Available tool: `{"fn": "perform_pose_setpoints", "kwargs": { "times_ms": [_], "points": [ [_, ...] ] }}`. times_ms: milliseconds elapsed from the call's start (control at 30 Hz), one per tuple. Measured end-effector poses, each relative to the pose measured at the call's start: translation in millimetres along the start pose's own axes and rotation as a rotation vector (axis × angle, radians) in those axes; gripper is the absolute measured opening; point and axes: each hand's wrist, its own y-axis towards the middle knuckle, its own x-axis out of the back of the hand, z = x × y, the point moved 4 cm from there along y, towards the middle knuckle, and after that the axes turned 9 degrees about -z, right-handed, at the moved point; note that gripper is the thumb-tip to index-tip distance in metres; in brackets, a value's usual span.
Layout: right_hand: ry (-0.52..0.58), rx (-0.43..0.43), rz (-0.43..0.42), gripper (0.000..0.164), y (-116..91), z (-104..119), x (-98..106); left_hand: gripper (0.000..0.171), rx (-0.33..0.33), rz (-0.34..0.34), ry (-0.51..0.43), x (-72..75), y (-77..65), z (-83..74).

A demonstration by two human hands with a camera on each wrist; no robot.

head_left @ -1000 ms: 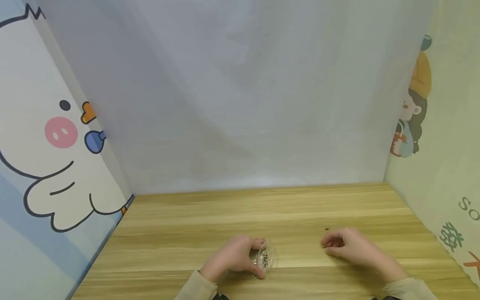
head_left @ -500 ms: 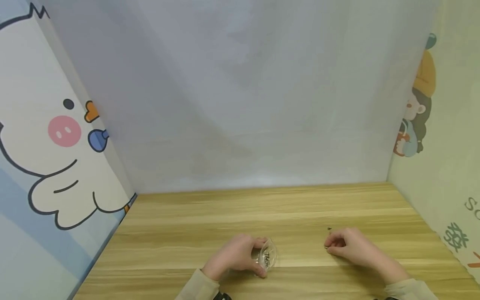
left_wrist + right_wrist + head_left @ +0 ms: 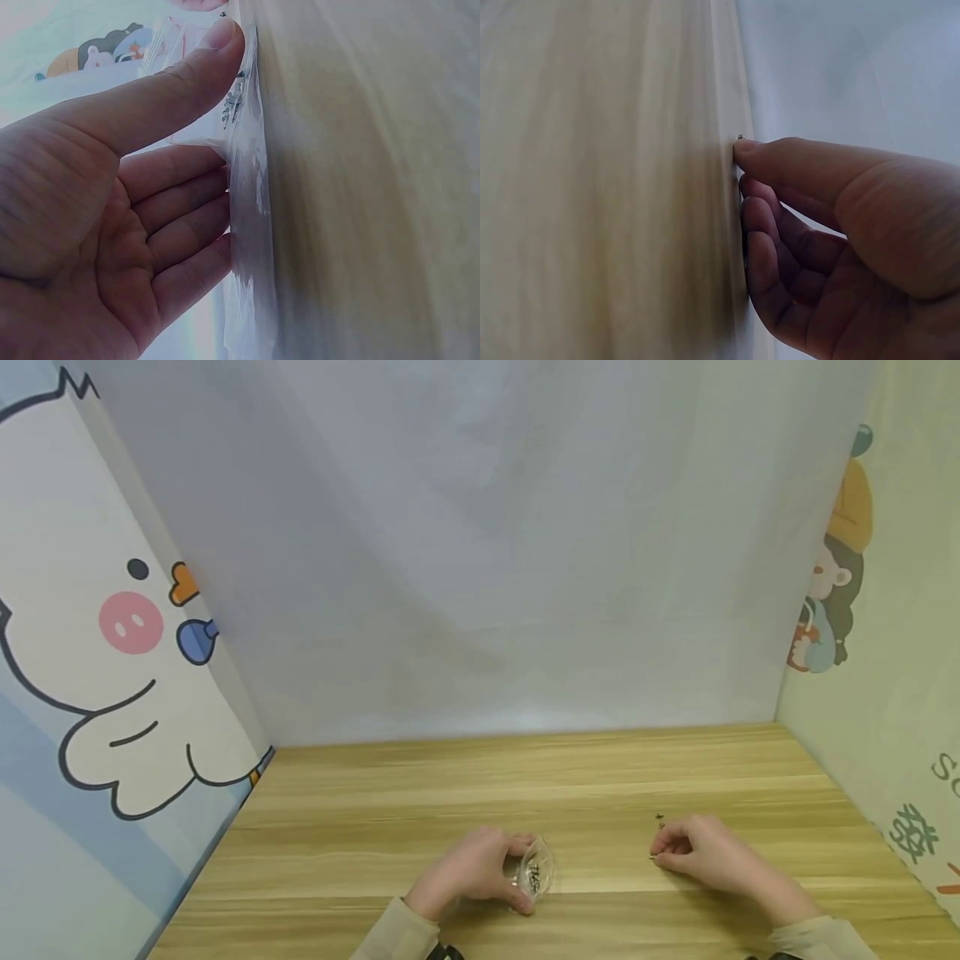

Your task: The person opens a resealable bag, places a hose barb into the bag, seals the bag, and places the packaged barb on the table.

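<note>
A clear plastic zip bag (image 3: 543,868) lies on the wooden table with its mouth spread toward the right. Several small metal screws (image 3: 534,878) are gathered inside it. My left hand (image 3: 480,872) holds the bag's mouth between thumb and fingers; in the left wrist view, the thumb (image 3: 202,67) lies over the plastic near the screws (image 3: 232,101). To the right, my right hand (image 3: 701,852) pinches a tiny metal piece (image 3: 652,857), apparently a screw, at the tabletop. In the right wrist view, only a dark tip (image 3: 740,137) shows past the thumb, and the rest is hidden.
Two tiny dark pieces, probably screws (image 3: 659,816), sit on the table (image 3: 420,785) just beyond the right fingertips. A pale curtain (image 3: 510,568) closes off the back. Printed panels stand at the left (image 3: 75,635) and right (image 3: 885,693) edges.
The head view has shifted slightly. A second tiny piece has come into sight just beyond the right fingertips. Both hands stay almost where they were, and the left keeps its hold on the bag.
</note>
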Motion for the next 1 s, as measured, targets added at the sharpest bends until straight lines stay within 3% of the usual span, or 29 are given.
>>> {"fn": "perform_pose_setpoints", "kwargs": {
  "times_ms": [1000],
  "points": [
    [-0.008,0.008,0.005,0.005,0.0,-1.3,0.5,0.076,-0.01,-0.01,0.012,1.0,-0.4,-2.3]
  ]
}}
